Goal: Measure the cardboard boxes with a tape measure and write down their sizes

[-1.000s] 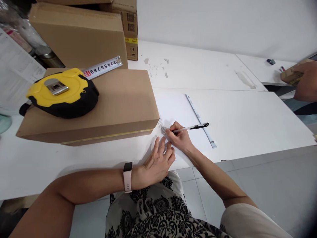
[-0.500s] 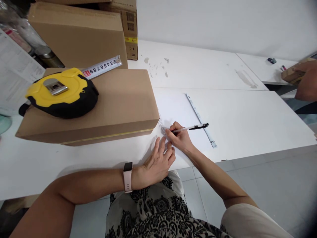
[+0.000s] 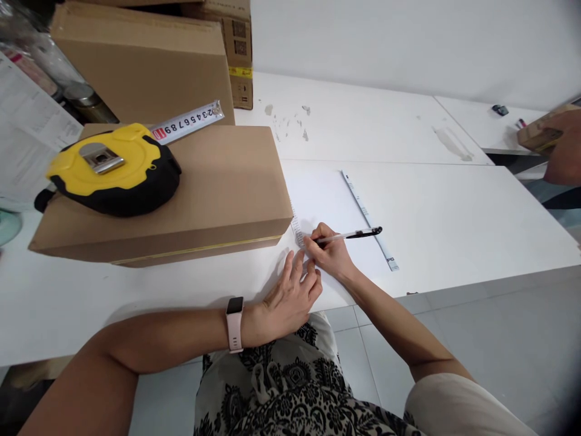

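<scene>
Holding one pen (image 3: 364, 233): right hand (image 3: 333, 254) (one page (image 3: 320, 194) beneath).

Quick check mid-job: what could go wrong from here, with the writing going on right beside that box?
1. The cardboard box sits close against the written lines on the paper, so a nudge might cover them.
2. The yellow tape measure rests on that box, so a bump might shift it.
3. The left hand lies close to the right hand holding the pen; a slip might smudge ink.
</scene>
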Available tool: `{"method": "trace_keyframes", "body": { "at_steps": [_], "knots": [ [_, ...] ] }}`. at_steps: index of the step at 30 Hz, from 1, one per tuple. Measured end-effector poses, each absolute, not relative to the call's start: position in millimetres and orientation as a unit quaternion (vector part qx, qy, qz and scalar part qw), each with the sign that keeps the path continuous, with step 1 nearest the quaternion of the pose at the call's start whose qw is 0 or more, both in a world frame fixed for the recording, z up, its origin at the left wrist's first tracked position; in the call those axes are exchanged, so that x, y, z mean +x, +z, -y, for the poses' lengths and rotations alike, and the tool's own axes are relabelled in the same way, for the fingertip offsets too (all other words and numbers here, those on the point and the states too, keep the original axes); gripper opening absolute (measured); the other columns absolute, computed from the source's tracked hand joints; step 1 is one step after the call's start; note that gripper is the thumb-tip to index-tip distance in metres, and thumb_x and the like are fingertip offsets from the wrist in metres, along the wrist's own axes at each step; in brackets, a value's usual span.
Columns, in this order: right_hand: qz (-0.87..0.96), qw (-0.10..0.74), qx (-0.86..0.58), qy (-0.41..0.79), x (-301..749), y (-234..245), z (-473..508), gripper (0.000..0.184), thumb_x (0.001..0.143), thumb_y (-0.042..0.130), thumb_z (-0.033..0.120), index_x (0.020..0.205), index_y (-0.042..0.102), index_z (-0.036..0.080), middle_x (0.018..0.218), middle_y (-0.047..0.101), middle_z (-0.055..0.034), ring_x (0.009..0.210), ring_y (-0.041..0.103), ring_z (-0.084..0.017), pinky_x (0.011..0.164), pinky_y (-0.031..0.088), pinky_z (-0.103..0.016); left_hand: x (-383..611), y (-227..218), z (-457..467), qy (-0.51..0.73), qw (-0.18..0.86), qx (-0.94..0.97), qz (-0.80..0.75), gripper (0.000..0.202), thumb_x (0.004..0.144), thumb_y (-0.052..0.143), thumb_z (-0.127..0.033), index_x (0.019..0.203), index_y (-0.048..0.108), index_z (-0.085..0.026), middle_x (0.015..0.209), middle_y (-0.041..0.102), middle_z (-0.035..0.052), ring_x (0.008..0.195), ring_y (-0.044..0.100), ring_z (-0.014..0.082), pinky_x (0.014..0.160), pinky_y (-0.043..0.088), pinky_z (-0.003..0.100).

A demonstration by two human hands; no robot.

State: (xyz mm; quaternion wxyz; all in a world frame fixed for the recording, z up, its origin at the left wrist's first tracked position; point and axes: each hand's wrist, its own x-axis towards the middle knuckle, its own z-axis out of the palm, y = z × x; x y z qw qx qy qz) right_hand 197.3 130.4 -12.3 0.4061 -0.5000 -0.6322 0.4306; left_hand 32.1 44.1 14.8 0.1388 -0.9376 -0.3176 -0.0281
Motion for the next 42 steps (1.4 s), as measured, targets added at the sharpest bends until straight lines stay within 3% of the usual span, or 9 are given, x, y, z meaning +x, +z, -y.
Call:
{"method": "trace_keyframes", "body": {
  "at_steps": [42],
  "knots": [
    [0.622,0.412,-0.514,0.423,197.4,-7.1,-130.8,0.030,0.086,0.067,0.032,0.068,0.045,0.024,0.061,0.042,0.0066,0.054,0.034,-0.010,0.052,0.030,-0.027,30.1,16.2,-43.4,-0.020,0.140,-0.940,0.310,0.070,0.095,0.054,-0.051,0.145,0.052,-0.002,0.149,0.055,0.0269,0.140,0.048,0.0502,0.117,0.030,0.067]
  ]
}}
